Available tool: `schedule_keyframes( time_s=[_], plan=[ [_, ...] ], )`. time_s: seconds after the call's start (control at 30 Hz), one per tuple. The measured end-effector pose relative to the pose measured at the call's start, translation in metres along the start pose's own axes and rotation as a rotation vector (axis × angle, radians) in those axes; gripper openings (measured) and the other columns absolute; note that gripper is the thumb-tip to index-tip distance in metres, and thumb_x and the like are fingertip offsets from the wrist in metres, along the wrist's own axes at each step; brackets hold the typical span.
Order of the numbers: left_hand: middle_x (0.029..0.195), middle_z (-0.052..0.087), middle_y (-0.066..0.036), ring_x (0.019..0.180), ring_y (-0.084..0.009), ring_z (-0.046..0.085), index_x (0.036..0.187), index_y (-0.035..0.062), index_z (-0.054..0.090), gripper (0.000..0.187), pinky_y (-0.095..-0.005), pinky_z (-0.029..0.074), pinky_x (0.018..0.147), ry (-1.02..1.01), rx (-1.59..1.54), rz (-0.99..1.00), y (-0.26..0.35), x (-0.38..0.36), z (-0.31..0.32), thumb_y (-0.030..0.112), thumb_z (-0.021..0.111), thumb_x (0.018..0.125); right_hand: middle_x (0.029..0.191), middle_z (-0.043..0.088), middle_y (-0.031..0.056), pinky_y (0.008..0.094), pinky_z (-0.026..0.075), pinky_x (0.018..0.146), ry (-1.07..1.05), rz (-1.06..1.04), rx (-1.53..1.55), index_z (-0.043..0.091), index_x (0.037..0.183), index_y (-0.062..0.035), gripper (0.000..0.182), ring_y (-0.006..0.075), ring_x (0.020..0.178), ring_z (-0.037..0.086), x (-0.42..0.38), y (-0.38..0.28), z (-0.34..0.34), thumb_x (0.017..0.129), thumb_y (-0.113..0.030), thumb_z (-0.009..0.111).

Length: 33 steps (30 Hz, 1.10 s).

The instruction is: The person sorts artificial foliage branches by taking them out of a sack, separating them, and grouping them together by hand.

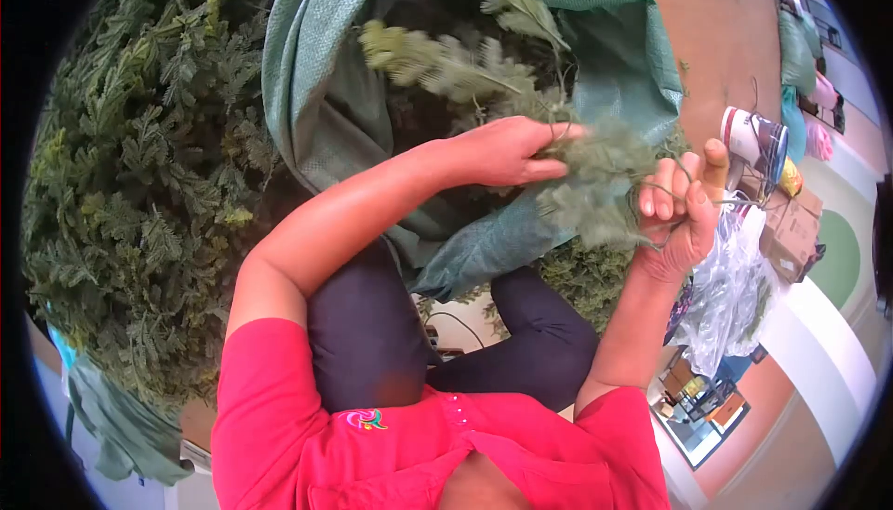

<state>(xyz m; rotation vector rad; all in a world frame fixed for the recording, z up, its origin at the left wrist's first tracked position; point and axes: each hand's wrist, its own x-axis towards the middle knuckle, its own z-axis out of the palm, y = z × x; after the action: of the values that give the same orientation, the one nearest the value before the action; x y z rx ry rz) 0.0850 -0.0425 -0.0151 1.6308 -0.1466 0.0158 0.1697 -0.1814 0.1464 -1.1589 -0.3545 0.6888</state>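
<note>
My left hand (507,152) reaches across the mouth of a green woven sack (321,54), its fingers closed around a feathery green sprig (595,171). The sprig is partly blurred. My right hand (679,198) is palm up, with several fingers curled over the thin stems at the sprig's other end and the index finger raised. A loose stem loops around those fingers. More leafy sprigs (446,64) stick out of the sack behind my left hand.
A big heap of dark green foliage (149,185) rises on the left. To the right are a clear plastic bag (730,278), a cardboard box (793,231) and a white-and-red container (744,135). More greenery (586,278) lies below the sack. Another green sack (126,422) sits lower left.
</note>
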Motion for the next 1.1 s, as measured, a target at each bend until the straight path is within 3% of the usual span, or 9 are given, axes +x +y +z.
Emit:
schedule_keyframes(
  time_s=[0.03,0.1,0.13,0.17,0.27,0.33,0.53,0.77,1.1],
  plan=[
    [0.088,0.063,-0.019,0.084,-0.0365,0.061,0.124,0.0112,0.054,0.041,-0.0430,0.049,0.077,-0.062,0.254,-0.023,0.002,-0.006,-0.008,0.020,0.059,0.084,0.072,0.040,0.0007,0.0284,0.043,0.051,0.013,-0.051,-0.075,0.046,0.122,-0.0056,0.038,0.0123,0.056,0.041,0.001,-0.004,-0.004,0.085,-0.006,0.055],
    [0.081,0.065,-0.019,0.081,-0.0358,0.064,0.110,0.0138,0.063,0.032,-0.0442,0.050,0.072,-0.033,0.453,-0.391,-0.023,-0.019,-0.021,0.017,0.055,0.079,0.086,0.050,0.0042,0.0269,0.042,0.052,-0.032,-0.168,-0.012,0.048,0.121,-0.0055,0.035,0.0124,0.059,0.042,0.003,-0.015,-0.022,0.086,-0.006,0.053],
    [0.083,0.065,-0.019,0.076,-0.0365,0.064,0.103,0.0140,0.066,0.027,-0.0446,0.051,0.068,0.119,0.682,-0.384,-0.071,-0.029,-0.030,0.016,0.054,0.079,0.086,0.050,0.0042,0.0269,0.042,0.052,-0.025,-0.172,-0.015,0.048,0.121,-0.0055,0.035,0.0124,0.059,0.042,0.003,-0.023,-0.029,0.086,-0.006,0.053],
    [0.076,0.066,-0.018,0.072,-0.0312,0.065,0.100,0.0082,0.067,0.027,-0.0404,0.051,0.062,0.399,0.487,-0.452,-0.068,-0.044,-0.052,0.014,0.054,0.078,0.091,0.052,0.0050,0.0264,0.041,0.053,-0.023,-0.209,-0.050,0.049,0.122,-0.0061,0.035,0.0125,0.061,0.042,0.003,-0.032,-0.033,0.087,-0.006,0.053],
    [0.117,0.059,-0.020,0.067,-0.0242,0.067,0.130,0.0029,0.049,0.049,-0.0285,0.052,0.057,0.595,-0.556,-0.545,-0.083,-0.083,-0.099,0.010,0.050,0.082,0.095,0.057,0.0076,0.0261,0.043,0.057,0.067,-0.225,-0.158,0.049,0.124,-0.0054,0.034,0.0139,0.065,0.050,0.002,-0.026,-0.038,0.090,-0.009,0.051],
    [0.136,0.043,-0.023,0.066,-0.0259,0.067,0.139,0.0046,0.036,0.053,-0.0256,0.053,0.053,0.534,-0.904,-0.416,-0.067,-0.101,-0.119,0.011,0.048,0.088,0.097,0.062,0.0118,0.0263,0.047,0.058,0.198,-0.032,-0.468,0.046,0.127,-0.0031,0.036,0.0166,0.069,0.059,0.006,-0.009,-0.044,0.093,-0.012,0.050],
    [0.131,0.043,-0.034,0.065,-0.0310,0.066,0.120,-0.0136,0.044,0.044,-0.0281,0.056,0.050,0.350,-1.482,0.070,0.001,-0.097,-0.148,0.023,0.032,0.099,0.102,0.064,0.0180,0.0260,0.049,0.055,0.121,0.087,-0.236,0.041,0.132,-0.0024,0.040,0.0201,0.073,0.066,0.006,-0.009,-0.037,0.094,-0.014,0.048],
    [0.095,0.062,-0.019,0.083,-0.0312,0.063,0.103,-0.0005,0.058,0.029,-0.0370,0.052,0.070,0.242,-1.572,0.266,0.022,-0.068,-0.105,0.025,0.047,0.095,0.101,0.064,0.0162,0.0246,0.048,0.052,0.170,0.101,-0.032,0.038,0.134,-0.0025,0.042,0.0197,0.070,0.063,0.006,-0.001,-0.036,0.095,-0.013,0.045],
    [0.124,0.055,-0.023,0.116,-0.0314,0.053,0.130,-0.0023,0.047,0.054,-0.0379,0.040,0.100,0.425,-0.977,0.106,0.048,-0.051,-0.081,0.003,0.049,0.077,0.107,0.060,0.0182,0.0251,0.053,0.055,0.158,0.127,0.099,0.036,0.136,-0.0024,0.040,0.0201,0.076,0.063,0.009,0.007,-0.030,0.096,-0.011,0.039]
  ],
)
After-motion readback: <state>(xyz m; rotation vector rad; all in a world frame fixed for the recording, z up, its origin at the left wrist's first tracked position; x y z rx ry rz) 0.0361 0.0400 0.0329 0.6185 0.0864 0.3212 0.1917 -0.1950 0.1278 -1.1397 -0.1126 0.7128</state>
